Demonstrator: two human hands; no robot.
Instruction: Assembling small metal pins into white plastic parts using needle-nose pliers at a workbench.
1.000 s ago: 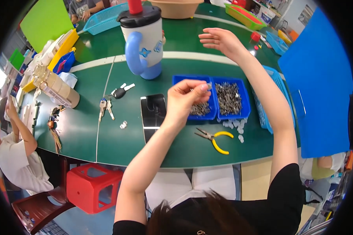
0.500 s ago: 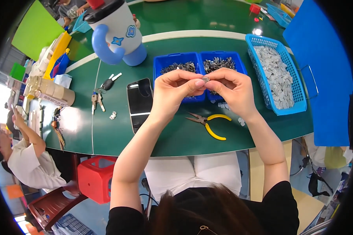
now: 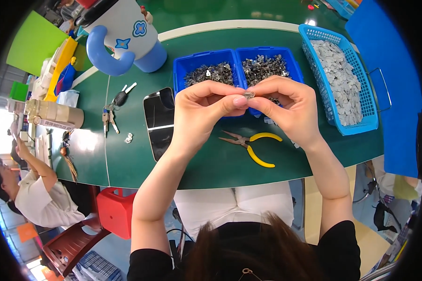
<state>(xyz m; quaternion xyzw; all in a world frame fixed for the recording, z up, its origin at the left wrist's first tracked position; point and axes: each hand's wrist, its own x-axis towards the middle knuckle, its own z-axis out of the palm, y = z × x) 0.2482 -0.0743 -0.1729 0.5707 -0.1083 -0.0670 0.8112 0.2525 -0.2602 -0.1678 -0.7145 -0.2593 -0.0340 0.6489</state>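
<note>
A small silvery metal piece (image 3: pixel 249 95) is pinched between both hands, in front of the blue bins. My left hand (image 3: pixel 204 110) holds it from the left with thumb and forefinger. From the other side, the thumb and forefinger of my right hand (image 3: pixel 288 110) grip the same piece. Its exact shape is partly covered by the fingertips. Behind the hands, the left blue bin (image 3: pixel 179 63) and the right blue bin (image 3: pixel 293 65) hold many small dark metal parts. Pliers with yellow handles (image 3: pixel 260 152) lie on the table below the hands, jaws toward the left.
At the right stands a light-blue basket (image 3: pixel 332 110) full of flat grey pieces. A black phone (image 3: pixel 159 124), keys (image 3: pixel 109 114) and a small clear bit (image 3: pixel 128 137) lie to the left. A large mug (image 3: pixel 150 58) stands behind. Another person (image 3: pixel 44 196) sits at far left.
The whole view has shifted slightly as my head moved. Both hands still pinch the small metal piece, and the right hand's fingers have opened out a little around it.
</note>
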